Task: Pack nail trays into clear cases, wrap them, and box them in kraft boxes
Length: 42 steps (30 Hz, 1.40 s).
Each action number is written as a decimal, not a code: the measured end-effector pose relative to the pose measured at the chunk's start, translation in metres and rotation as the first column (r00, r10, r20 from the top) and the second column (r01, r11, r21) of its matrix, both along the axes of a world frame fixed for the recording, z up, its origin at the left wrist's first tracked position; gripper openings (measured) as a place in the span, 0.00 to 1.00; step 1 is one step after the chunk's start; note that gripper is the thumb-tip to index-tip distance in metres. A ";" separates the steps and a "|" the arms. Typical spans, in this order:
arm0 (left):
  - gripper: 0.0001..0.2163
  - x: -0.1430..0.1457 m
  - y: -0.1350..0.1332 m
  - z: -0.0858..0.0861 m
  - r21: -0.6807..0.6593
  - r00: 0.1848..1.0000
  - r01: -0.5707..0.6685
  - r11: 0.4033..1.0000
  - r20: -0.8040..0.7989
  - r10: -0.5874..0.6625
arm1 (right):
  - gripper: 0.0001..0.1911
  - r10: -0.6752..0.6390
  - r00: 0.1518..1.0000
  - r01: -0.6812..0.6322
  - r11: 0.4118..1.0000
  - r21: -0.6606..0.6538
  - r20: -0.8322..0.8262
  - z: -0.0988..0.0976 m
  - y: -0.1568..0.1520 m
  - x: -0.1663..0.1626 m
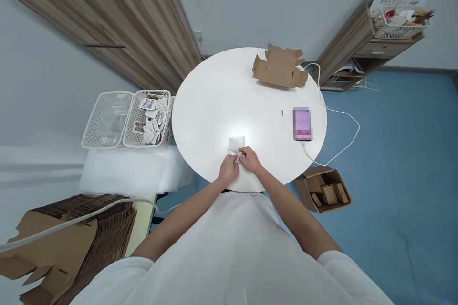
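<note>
My left hand point(228, 169) and my right hand point(250, 159) meet at the near edge of a round white table point(214, 114). Both pinch the near end of a small white piece of foam or paper wrap point(236, 144) that lies flat on the tabletop in front of them. The fingers of both hands are curled closed on it. Whether anything is folded inside the wrap I cannot make out.
A flat unfolded cardboard box point(279, 67) lies at the table's far side, and a phone point(302, 124) on a white cable at the right. Two white baskets point(127, 118) stand left, one with small packets. A floor carton point(324, 188) holds small boxes. Stacked cardboard point(71, 243) lies lower left.
</note>
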<state>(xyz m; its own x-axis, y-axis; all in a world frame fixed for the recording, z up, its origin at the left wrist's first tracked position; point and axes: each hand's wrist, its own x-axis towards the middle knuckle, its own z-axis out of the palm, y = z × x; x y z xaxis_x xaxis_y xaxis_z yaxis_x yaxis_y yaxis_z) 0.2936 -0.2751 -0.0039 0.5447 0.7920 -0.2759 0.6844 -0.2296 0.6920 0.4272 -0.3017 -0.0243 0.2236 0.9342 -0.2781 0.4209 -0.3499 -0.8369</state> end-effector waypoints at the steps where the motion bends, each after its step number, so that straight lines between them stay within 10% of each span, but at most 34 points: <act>1: 0.19 0.000 -0.003 0.000 0.026 0.997 0.062 0.998 -0.038 -0.061 | 0.16 -0.020 1.000 0.020 1.000 -0.005 -0.024 0.002 0.001 0.000; 9: 0.18 -0.021 -0.006 0.005 0.171 0.957 0.292 0.941 -0.052 -0.287 | 0.10 -0.191 0.975 0.197 0.980 -0.040 0.113 0.002 0.008 -0.016; 23: 0.23 -0.019 0.033 -0.006 0.322 0.875 0.480 0.816 -0.246 -0.417 | 0.30 0.264 0.858 -0.330 0.940 0.080 0.440 0.014 -0.024 -0.005; 35: 0.19 -0.032 0.037 0.010 0.280 0.776 0.628 0.726 -0.164 -0.609 | 0.26 0.417 0.754 -0.409 0.903 -0.135 0.508 0.023 -0.039 -0.026; 42: 0.08 -0.042 0.029 0.017 0.116 0.838 0.545 0.830 -0.076 -0.540 | 0.09 0.270 0.901 -0.263 0.962 -0.066 0.338 0.029 -0.051 -0.032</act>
